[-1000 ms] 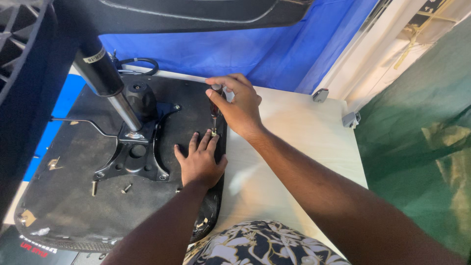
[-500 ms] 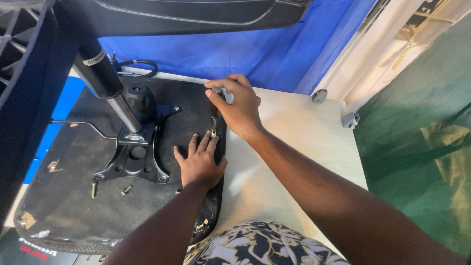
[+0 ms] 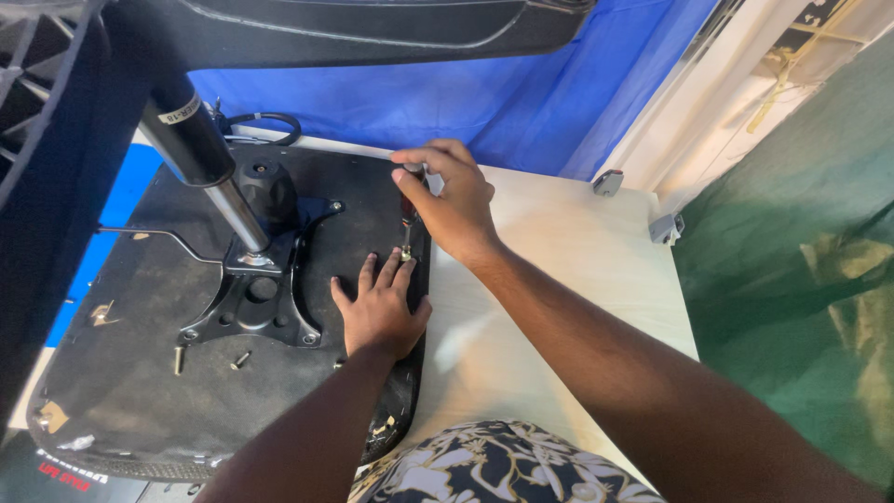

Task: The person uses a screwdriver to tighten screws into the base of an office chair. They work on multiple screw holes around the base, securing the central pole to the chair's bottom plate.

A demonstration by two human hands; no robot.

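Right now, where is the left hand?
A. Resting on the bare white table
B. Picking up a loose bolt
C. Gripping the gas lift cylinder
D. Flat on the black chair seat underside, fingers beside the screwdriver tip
D: the left hand lies palm-down on the seat underside, its fingertips next to the screwdriver that the right hand holds upright.

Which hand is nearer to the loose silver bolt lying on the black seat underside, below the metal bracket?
Left. The left hand lies flat on the black seat underside, just right of the loose silver bolt. The right hand is farther up, gripping a screwdriver near the seat's edge.
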